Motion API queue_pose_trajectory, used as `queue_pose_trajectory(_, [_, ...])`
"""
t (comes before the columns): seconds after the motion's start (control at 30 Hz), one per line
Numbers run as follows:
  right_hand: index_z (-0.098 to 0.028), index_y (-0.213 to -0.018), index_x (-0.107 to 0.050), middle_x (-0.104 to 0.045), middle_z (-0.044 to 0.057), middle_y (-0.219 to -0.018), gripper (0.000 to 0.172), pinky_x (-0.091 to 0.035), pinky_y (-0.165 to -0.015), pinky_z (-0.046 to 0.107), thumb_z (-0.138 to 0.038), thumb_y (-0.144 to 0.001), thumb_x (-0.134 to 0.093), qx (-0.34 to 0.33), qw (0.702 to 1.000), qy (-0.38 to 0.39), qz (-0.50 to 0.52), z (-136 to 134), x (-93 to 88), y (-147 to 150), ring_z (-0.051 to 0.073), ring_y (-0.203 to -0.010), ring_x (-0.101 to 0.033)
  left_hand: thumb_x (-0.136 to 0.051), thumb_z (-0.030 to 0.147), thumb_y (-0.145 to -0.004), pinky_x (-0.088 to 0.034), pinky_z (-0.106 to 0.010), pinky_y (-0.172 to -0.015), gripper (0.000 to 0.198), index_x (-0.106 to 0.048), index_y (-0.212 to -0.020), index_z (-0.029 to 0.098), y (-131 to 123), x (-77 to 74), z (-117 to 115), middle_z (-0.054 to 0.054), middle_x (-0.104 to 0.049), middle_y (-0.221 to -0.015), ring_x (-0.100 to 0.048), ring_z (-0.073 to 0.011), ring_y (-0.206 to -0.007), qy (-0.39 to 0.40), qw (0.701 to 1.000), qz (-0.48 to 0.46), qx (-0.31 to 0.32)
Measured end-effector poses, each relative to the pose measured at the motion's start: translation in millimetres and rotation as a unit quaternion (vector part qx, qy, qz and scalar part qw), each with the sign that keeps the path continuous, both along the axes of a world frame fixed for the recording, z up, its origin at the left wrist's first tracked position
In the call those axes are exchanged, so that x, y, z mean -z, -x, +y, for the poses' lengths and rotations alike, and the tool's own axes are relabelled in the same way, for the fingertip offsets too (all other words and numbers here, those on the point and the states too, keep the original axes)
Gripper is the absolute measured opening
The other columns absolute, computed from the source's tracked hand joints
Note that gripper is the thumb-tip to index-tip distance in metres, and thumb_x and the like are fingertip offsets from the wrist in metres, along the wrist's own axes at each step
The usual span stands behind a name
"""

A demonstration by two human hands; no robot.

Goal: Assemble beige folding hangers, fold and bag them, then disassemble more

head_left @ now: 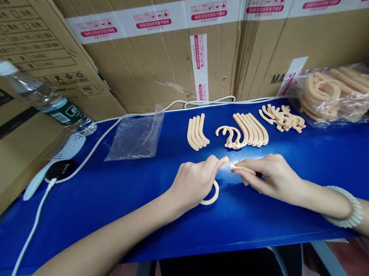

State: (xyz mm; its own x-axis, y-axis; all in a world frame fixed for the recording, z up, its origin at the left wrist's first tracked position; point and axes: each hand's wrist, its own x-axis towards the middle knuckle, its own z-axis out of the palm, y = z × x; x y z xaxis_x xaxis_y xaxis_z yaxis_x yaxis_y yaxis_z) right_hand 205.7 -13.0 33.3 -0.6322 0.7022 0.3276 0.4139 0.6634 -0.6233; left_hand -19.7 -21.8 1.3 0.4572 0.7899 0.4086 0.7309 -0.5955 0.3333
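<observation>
My left hand (195, 181) is closed around a beige plastic piece (223, 161), whose end sticks out past the thumb. Below that hand shows a curved beige hook (217, 194); whether it belongs to the same piece is hidden by the fingers. Pinched in my right hand (271, 175) is a slim beige plastic piece (247, 169), its tip pointing at the left hand's piece. A small gap separates the two ends. Behind the hands lie a row of curved beige bars (197, 132), a second row of bars (250, 129), some beige hooks (232, 136) and a heap of small beige parts (282, 117).
Clear bags of beige parts (341, 93) stand at the back right. A flat plastic bag (134, 137), a water bottle (53, 104), a hairbrush (65, 149), a black round device (59, 170) and a white cable (36, 226) are at left. Cardboard boxes (157, 66) wall the blue table (135, 184).
</observation>
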Motion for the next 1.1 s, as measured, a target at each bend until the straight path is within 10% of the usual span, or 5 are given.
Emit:
queue_pose_trajectory(0.2, [-0.020, -0.090, -0.072, -0.071, 0.003, -0.067, 0.032, -0.052, -0.052, 0.028, -0.046, -0.098, -0.057, 0.088, 0.987, 0.110, 0.078, 22, -18.7, -21, 0.015, -0.053, -0.064, -0.036, 0.038, -0.104, -0.035, -0.023, -0.052, 0.035, -0.058, -0.085, 0.018, 5, -5.1, 4, 0.002, -0.052, -0.061, -0.050, -0.0117, -0.049, 0.163, 0.963, -0.210, -0.051])
queue_pose_trajectory(0.37, [-0.023, -0.093, -0.079, -0.075, 0.009, -0.104, 0.021, -0.058, -0.082, 0.039, -0.041, -0.091, -0.067, 0.161, 0.977, -0.105, 0.095, 62, -40.3, -67, 0.026, -0.096, -0.069, -0.047, 0.053, -0.098, -0.036, -0.022, -0.044, 0.039, -0.059, -0.100, 0.016, 7, -1.2, 9, 0.005, -0.046, -0.058, -0.044, -0.0102, -0.043, 0.316, 0.849, -0.421, -0.045])
queue_pose_trajectory(0.53, [-0.020, -0.088, -0.082, -0.074, 0.013, -0.097, 0.027, -0.056, -0.082, 0.044, -0.029, -0.094, -0.058, 0.184, 0.944, -0.259, -0.087, 106, -25.2, -111, 0.026, -0.089, -0.068, -0.066, 0.052, -0.087, -0.049, -0.025, -0.060, 0.041, -0.063, -0.102, 0.014, 7, -2.1, 10, 0.000, -0.060, -0.068, -0.060, -0.0141, -0.062, 0.323, 0.807, -0.493, -0.037])
queue_pose_trajectory(0.83, [-0.011, -0.087, -0.079, -0.075, 0.015, -0.100, 0.040, -0.058, -0.082, 0.039, 0.004, -0.070, -0.046, 0.214, 0.915, -0.242, -0.242, 130, -0.1, -141, 0.027, -0.088, -0.071, -0.072, 0.046, -0.084, -0.052, -0.027, -0.073, 0.035, -0.066, -0.098, 0.014, 7, 0.2, 12, -0.003, -0.070, -0.077, -0.068, -0.0174, -0.076, 0.297, 0.776, -0.553, -0.065])
queue_pose_trajectory(1.1, [-0.022, -0.116, -0.069, -0.070, 0.011, -0.114, 0.034, -0.056, -0.094, 0.044, -0.011, -0.094, -0.047, 0.167, 0.927, -0.293, -0.166, 92, -10.5, -88, 0.026, -0.106, -0.064, -0.075, 0.047, -0.079, -0.057, -0.033, -0.077, 0.038, -0.063, -0.096, 0.015, 4, -6.2, 12, -0.007, -0.075, -0.086, -0.073, -0.0242, -0.086, 0.294, 0.753, -0.583, -0.085])
